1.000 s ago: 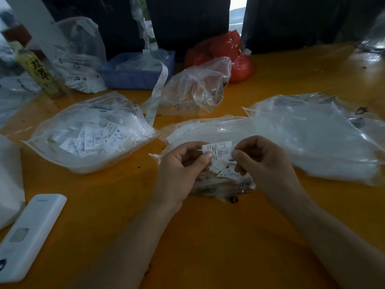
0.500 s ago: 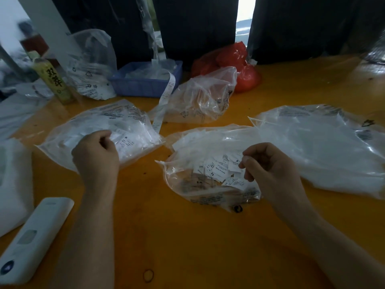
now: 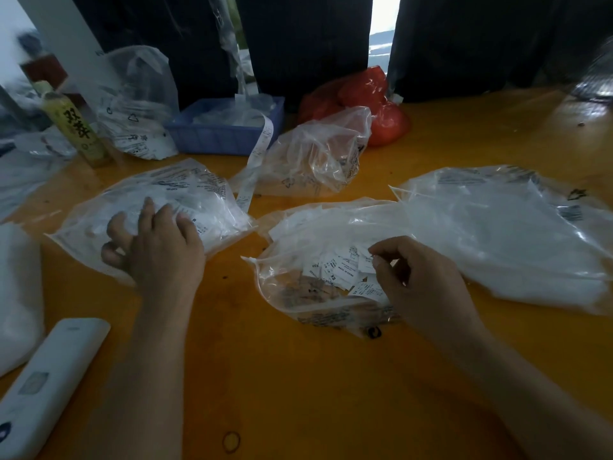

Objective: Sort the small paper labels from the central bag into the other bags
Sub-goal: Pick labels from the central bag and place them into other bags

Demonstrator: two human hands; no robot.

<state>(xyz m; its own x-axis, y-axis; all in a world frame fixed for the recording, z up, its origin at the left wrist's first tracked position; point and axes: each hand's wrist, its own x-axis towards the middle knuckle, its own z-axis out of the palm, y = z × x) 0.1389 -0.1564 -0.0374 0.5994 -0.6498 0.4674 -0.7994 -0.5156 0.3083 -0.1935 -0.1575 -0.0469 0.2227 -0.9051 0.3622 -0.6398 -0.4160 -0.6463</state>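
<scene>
Left hand [image 3: 159,240] spread flat on 1 of 5 clear bags [image 3: 185,197], right hand [image 3: 418,280] pinching 1 label [image 3: 366,262].

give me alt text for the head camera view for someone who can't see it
A person's right hand pinches at paper labels in the central bag on an orange table, while the left hand rests spread on the left bag.
</scene>
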